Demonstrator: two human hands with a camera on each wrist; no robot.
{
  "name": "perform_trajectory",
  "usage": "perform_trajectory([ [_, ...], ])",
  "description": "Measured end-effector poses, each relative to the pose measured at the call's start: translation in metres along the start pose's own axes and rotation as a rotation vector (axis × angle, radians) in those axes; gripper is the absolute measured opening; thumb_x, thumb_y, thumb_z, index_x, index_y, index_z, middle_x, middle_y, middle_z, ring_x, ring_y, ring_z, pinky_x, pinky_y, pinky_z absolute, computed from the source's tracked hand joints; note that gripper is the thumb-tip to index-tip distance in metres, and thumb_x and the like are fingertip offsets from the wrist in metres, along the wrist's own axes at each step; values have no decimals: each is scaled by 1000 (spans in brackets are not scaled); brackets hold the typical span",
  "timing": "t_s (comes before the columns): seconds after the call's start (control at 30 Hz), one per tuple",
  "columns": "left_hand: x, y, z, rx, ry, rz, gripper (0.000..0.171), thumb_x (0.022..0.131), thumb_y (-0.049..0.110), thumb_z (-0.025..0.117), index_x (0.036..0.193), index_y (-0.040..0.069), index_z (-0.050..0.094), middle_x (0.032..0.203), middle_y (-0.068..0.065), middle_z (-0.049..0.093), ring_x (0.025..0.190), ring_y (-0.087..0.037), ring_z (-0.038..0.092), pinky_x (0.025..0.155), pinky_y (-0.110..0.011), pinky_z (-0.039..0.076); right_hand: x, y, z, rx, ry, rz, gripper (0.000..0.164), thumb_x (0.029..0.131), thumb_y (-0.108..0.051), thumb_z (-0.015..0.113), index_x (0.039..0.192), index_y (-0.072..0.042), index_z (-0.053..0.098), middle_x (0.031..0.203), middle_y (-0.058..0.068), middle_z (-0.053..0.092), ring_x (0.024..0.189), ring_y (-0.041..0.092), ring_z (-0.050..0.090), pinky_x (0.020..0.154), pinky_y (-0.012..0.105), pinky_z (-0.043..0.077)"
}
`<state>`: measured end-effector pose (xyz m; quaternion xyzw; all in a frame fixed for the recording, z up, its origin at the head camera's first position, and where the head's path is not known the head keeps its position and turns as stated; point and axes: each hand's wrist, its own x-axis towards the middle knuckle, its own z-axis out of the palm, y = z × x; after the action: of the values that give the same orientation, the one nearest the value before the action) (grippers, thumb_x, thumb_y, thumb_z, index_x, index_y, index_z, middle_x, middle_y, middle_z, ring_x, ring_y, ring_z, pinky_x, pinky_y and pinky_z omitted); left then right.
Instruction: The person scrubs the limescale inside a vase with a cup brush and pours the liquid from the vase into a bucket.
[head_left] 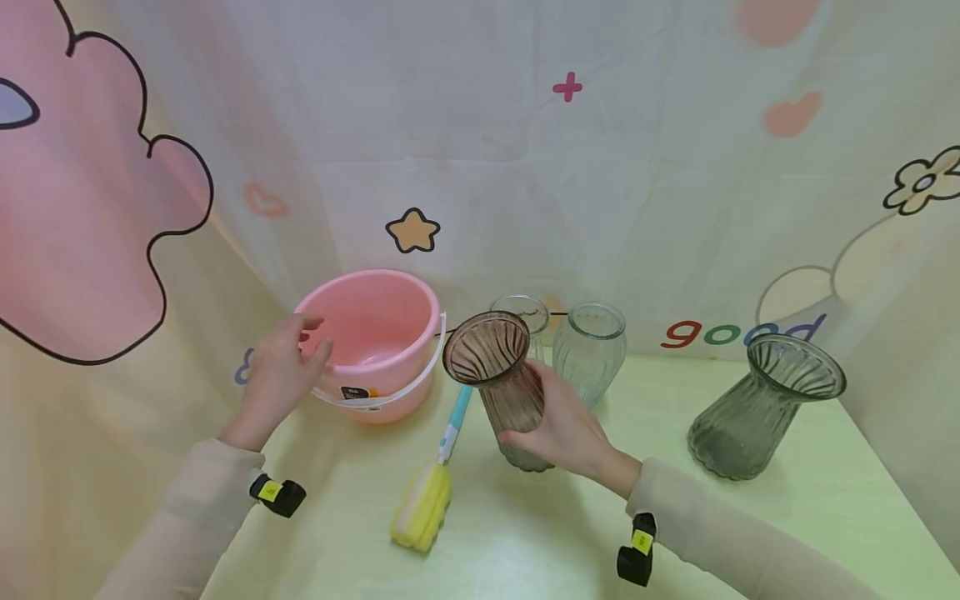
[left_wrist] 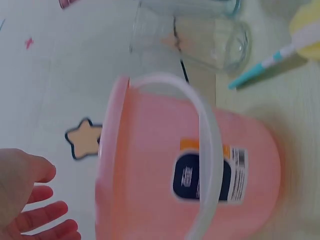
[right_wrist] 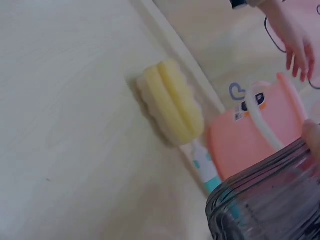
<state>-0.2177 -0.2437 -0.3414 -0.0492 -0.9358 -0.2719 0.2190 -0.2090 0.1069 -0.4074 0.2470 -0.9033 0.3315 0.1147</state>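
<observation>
My right hand [head_left: 566, 425] grips a brownish ribbed glass vase [head_left: 513, 408] around its body, thumb on the near side. The vase is tilted, its flared mouth toward the upper left; its base [right_wrist: 265, 210] shows in the right wrist view. At the pink bucket [head_left: 390, 392], my left hand [head_left: 281, 371] hovers by the left rim, fingers loosely bent and holding nothing. The left wrist view shows that hand [left_wrist: 30, 200] apart from the bucket's rim. Between bucket and vase lies a sponge brush [head_left: 423, 508] with a yellow head and blue-white handle.
Two clear glass vases [head_left: 592, 358] stand behind the held one, near the printed curtain [head_left: 480, 183]. To the right, a grey-green flared glass vase [head_left: 738, 429] stands on the pale table [head_left: 810, 517]. The bucket's white handle [head_left: 408, 387] hangs down its front.
</observation>
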Motion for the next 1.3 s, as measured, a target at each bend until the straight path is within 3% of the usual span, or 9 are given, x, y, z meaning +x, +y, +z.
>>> perform_trajectory([
  [0.23, 19, -29, -15, -25, -73, -208, 44, 91, 27, 51, 121, -4, 50, 116, -24, 55, 100, -39, 54, 76, -49, 47, 28, -25, -29, -119, -6, -66, 95, 64, -45, 79, 138, -15, 29, 123, 8, 51, 106, 23, 54, 78, 40, 50],
  [0.43, 33, -37, -19, -76, -185, -352, 51, 90, 29, 53, 126, -6, 46, 120, -25, 51, 102, -38, 53, 79, -46, 48, 51, -46, -49, -253, 14, -130, 96, 63, -50, 78, 138, -16, 30, 123, 10, 51, 105, 26, 54, 79, 41, 49],
  [0.57, 38, -43, -15, -207, -248, -442, 51, 88, 23, 56, 126, -9, 43, 117, -26, 51, 89, -28, 62, 75, -36, 54, 68, -59, -59, -345, 26, -149, 95, 62, -54, 76, 138, -18, 33, 124, 8, 51, 107, 29, 51, 80, 44, 47],
  [0.73, 41, -49, -9, -400, -258, -581, 53, 88, 17, 58, 130, -9, 39, 114, -25, 53, 68, -9, 64, 69, -26, 54, 90, -68, -66, -453, 31, -184, 95, 62, -53, 77, 139, -24, 31, 125, 8, 50, 108, 35, 48, 80, 50, 43],
  [0.97, 38, -51, -9, -464, -248, -619, 54, 88, 14, 55, 134, -8, 35, 118, -25, 50, 61, -3, 61, 68, -22, 54, 125, -69, -68, -646, 126, -334, 88, 63, -47, 79, 136, -25, 35, 127, 6, 48, 112, 33, 45, 86, 52, 37],
  [1.17, 35, -52, -10, -475, -236, -624, 55, 88, 12, 54, 134, -9, 34, 119, -27, 50, 60, -1, 60, 67, -22, 53, 147, -69, -62, -826, 133, -432, 86, 66, -41, 79, 137, -27, 33, 133, 6, 42, 121, 31, 36, 100, 56, 27],
  [1.3, 35, -52, -10, -481, -234, -631, 55, 89, 13, 54, 135, -7, 34, 121, -27, 50, 62, -2, 61, 68, -22, 54, 154, -69, -57, -949, 139, -483, 82, 73, -27, 75, 141, -29, 30, 138, 6, 37, 127, 31, 31, 106, 55, 20],
])
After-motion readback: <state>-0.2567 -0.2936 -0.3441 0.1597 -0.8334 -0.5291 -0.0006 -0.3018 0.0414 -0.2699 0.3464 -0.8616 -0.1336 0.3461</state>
